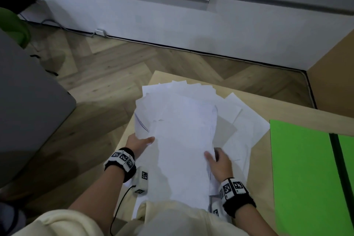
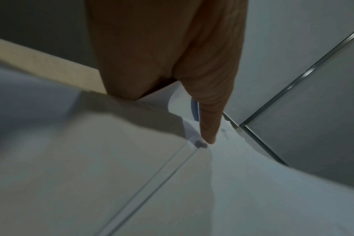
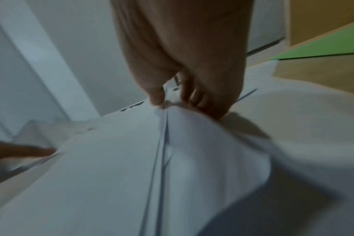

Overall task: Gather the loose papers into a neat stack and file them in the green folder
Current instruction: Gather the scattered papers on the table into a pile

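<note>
A bundle of white papers (image 1: 182,130) is lifted and tilted above the table, its near edge over my lap. My left hand (image 1: 138,142) holds its left edge, thumb on top; the left wrist view shows that thumb (image 2: 207,121) pressing the sheets (image 2: 131,183). My right hand (image 1: 216,158) pinches the right edge, thumb on top and fingers beneath; the right wrist view shows the pinch (image 3: 172,102) on the papers (image 3: 111,167). More loose sheets (image 1: 247,120) lie fanned on the table under and right of the bundle. The green folder (image 1: 306,168) lies flat at the right.
The light wooden table (image 1: 277,105) ends at its far and left edges, with parquet floor beyond. A grey chair or sofa (image 1: 28,101) stands at the left. A white wall and a cable run along the floor behind. A wooden panel (image 1: 337,74) rises at the right.
</note>
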Demonstrator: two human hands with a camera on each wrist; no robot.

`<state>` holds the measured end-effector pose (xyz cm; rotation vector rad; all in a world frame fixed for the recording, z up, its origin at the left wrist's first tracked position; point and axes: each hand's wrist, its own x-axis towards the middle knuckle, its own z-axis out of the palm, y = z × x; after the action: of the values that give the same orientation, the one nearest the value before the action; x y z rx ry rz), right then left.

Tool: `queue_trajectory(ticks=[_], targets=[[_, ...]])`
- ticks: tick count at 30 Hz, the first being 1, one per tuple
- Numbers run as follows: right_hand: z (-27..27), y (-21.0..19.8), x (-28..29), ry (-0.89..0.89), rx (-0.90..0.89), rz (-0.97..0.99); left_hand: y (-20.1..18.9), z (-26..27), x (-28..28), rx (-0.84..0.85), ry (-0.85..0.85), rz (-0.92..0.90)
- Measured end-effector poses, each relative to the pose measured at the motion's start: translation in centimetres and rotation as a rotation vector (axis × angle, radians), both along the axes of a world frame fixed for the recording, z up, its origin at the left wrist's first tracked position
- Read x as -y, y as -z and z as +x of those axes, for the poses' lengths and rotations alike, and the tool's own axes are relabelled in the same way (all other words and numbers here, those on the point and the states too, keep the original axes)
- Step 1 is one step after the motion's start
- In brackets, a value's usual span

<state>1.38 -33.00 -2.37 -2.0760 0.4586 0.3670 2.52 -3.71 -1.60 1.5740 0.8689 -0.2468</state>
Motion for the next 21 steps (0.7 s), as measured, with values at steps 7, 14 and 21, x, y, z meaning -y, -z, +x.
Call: queue_trajectory(ticks=[7,14,21], targets=[[0.1,-0.2,6.9,0.399,-0.153,-0.268,0.5,-0.9,0.7,0.026,-0.180,0.014],[0.5,-0.8,4.4,0.064,-0.137,-0.039,-0.7,1.0,1.2,-0.064,-0.078,0.087],[0.8,-0.9,3.3,-0.214,-0.215,0.118,0.0,2.6,1.1,-0.131,0.048,0.115]])
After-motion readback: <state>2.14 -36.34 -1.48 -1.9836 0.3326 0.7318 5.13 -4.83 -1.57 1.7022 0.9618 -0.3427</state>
